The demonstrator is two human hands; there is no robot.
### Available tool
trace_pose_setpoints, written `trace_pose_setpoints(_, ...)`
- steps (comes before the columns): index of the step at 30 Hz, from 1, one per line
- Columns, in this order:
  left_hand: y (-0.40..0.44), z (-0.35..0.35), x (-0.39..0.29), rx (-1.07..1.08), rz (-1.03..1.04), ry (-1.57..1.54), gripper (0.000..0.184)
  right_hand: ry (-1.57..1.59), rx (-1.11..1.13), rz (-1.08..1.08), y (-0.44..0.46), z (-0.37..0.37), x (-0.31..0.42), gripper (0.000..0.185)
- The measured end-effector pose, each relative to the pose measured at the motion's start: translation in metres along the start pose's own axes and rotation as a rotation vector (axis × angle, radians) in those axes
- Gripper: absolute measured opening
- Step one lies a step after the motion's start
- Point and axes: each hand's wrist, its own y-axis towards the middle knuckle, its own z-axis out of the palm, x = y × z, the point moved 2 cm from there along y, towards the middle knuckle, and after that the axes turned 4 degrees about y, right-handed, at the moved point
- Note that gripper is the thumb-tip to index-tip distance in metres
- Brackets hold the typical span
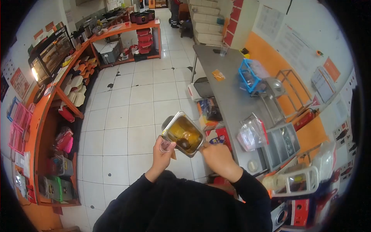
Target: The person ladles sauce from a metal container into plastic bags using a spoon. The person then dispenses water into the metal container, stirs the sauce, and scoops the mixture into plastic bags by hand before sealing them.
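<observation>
A deep rectangular metal container is held tilted in front of my body, with yellowish liquid in its bottom. Inside the liquid sits a dark round shape, too unclear to name. At the container's left edge, my left hand is closed around a small clear plastic cup, its thumb near the metal rim. My right hand is closed at the container's right corner. Its fingertips are partly hidden, so whether it also grips a handle there cannot be made out.
To the right runs a steel table with a blue plastic basket, a bag of clear plastic items and a grey compartment tray. An orange counter lines the left. White floor tiles lie between; a person stands far back.
</observation>
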Motion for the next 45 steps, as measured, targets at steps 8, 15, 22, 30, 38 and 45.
trace_pose_setpoints(8,0.15,0.007,0.064,0.075,-0.077,-0.031,0.017,-0.088,-0.124,0.075,0.131,0.026,-0.103,0.012)
trace_pose_setpoints(15,0.317,0.011,0.083,0.204,-0.045,-0.028,0.019,0.102,0.019,0.144,0.24,0.035,-0.183,0.016)
trace_pose_setpoints(22,0.432,0.049,0.115,0.36,-0.07,-0.099,0.017,0.763,-0.21,0.329,0.276,0.077,-0.287,0.015)
trace_pose_setpoints(30,0.51,0.114,0.171,0.531,-0.203,-0.116,0.017,1.766,-0.152,0.813,0.276,0.118,-0.351,0.018)
trace_pose_setpoints(38,0.574,0.212,0.219,0.683,-0.42,-0.182,0.032,0.03,-0.228,0.776,0.281,0.032,-0.394,0.017)
trace_pose_setpoints(45,0.61,0.281,0.234,0.898,-0.446,-0.2,0.032,-0.194,-0.234,0.879,0.32,0.033,-0.449,0.014)
